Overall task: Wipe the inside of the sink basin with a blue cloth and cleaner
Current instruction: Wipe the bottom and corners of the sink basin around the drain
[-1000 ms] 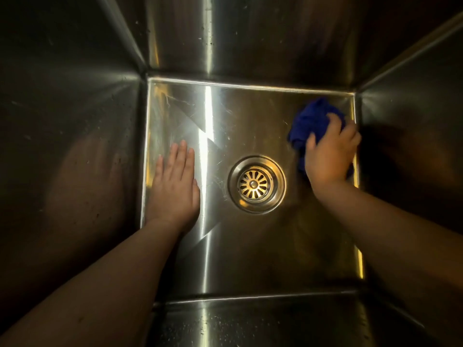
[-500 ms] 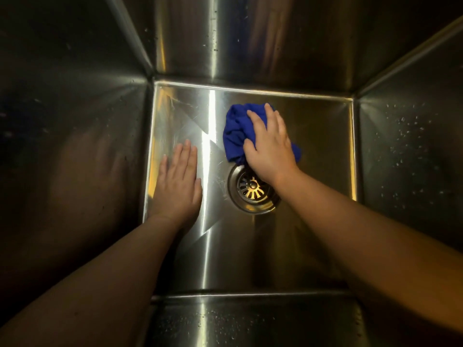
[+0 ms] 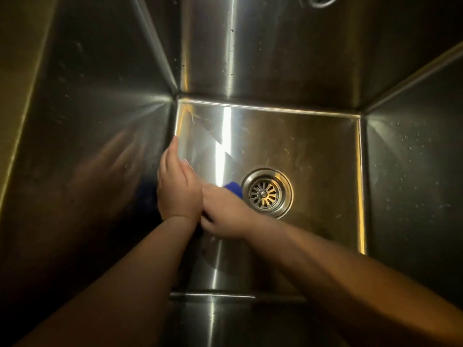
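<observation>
— So, what does the cloth look like?

— Only a small patch of the blue cloth (image 3: 233, 189) shows, deep blue and bunched, peeking out on the far side of the right hand (image 3: 223, 214). It lies on the floor of the sink basin (image 3: 313, 146), touching the left rim of the drain strainer (image 3: 266, 193). A dim blue reflection sits on the left wall, beside the hands.

— And the basin itself?

— Brushed stainless steel, square-cornered, with a bright streak of light running near to far across the floor. Small droplets speckle the right wall and the far wall. An overflow opening (image 3: 319, 0) is cut off at the top edge.

— Any brand or writing?

— None that can be read.

— How are the hands placed?

— Both forearms reach in from the near side. The right hand lies knuckles up over the cloth, fingers curled down onto it and pointing left, pressing it to the floor. The left hand (image 3: 176, 186) rests along the left edge of the floor, fingers straight, together and pointing far; its heel overlaps the right fingertips. It grips nothing.
</observation>
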A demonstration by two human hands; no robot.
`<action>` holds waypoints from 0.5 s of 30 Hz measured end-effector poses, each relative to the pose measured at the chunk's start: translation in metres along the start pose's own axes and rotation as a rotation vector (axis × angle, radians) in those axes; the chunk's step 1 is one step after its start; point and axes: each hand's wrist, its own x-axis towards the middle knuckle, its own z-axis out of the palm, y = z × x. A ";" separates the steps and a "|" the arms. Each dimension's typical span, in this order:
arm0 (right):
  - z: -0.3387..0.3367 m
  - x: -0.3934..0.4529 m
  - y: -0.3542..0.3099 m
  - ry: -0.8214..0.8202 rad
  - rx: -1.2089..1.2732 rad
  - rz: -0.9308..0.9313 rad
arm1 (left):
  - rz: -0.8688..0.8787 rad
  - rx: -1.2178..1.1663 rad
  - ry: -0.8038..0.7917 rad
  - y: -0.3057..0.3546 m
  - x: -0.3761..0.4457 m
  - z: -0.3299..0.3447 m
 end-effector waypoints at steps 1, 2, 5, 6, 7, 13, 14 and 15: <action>0.006 -0.013 -0.003 -0.056 -0.013 -0.068 | -0.013 -0.002 -0.009 -0.001 -0.004 -0.001; 0.012 -0.027 -0.004 -0.133 -0.045 -0.136 | -0.022 0.000 -0.023 -0.002 -0.008 -0.002; 0.032 -0.056 0.000 -0.370 -0.214 -0.331 | -0.001 0.041 -0.082 -0.006 -0.018 -0.004; 0.033 -0.056 0.005 -0.384 -0.260 -0.368 | 0.012 0.055 -0.098 -0.007 -0.020 -0.005; 0.033 -0.052 0.011 -0.353 -0.323 -0.402 | 0.023 0.067 -0.110 -0.008 -0.021 -0.006; -0.016 0.010 0.039 0.101 -0.368 0.157 | 0.108 0.102 -0.299 -0.012 -0.024 0.002; -0.026 0.020 0.043 0.192 -0.318 0.305 | 0.130 0.135 -0.373 -0.013 -0.024 0.007; -0.035 0.027 0.045 0.220 -0.260 0.402 | 0.147 0.183 -0.430 -0.012 -0.022 0.013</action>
